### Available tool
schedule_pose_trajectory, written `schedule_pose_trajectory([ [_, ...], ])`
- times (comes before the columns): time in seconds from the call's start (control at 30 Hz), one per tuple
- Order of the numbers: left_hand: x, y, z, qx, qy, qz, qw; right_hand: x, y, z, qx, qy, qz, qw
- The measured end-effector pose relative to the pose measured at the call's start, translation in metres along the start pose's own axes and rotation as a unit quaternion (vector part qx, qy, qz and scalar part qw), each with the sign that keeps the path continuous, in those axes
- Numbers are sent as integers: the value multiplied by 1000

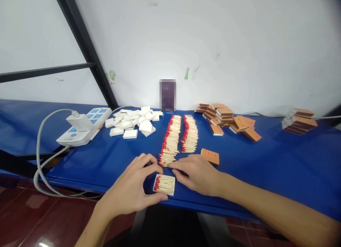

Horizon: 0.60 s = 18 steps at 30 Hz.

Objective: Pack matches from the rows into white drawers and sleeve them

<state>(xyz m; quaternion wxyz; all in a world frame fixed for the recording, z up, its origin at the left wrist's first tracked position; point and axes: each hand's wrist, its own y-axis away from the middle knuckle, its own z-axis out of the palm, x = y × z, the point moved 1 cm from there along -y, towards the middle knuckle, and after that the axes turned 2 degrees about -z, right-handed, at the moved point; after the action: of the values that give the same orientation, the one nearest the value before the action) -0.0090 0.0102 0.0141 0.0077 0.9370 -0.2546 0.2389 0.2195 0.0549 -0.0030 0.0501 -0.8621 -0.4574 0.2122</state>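
A white matchbox tray (164,184) filled with red-tipped matches lies near the front edge of the blue table (266,162). My left hand (131,190) curls round the tray's left side, thumb below it and fingers above. My right hand (195,173) rests at the tray's right, its fingertips pinching at the near end of the left row of matches (169,140). A second row of matches (189,134) lies beside it. An orange matchbox sleeve (210,156) lies just behind my right hand.
A heap of empty white trays (133,122) sits at the back left, next to a white power strip (84,125) with a grey cable. Orange sleeves are stacked at the back centre-right (226,119) and far right (299,121). A black metal frame (87,51) leans on the wall.
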Motion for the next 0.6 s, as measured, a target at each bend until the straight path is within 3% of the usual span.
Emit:
schedule_pose_trajectory([
  [0.47,1,1,0,-8,3,-9,1000,-1,1,0,-17,9,-6,1000],
  [0.6,-2,5,-4,-5,70,14,997,-1,1,-1,-12,3,-3,1000],
])
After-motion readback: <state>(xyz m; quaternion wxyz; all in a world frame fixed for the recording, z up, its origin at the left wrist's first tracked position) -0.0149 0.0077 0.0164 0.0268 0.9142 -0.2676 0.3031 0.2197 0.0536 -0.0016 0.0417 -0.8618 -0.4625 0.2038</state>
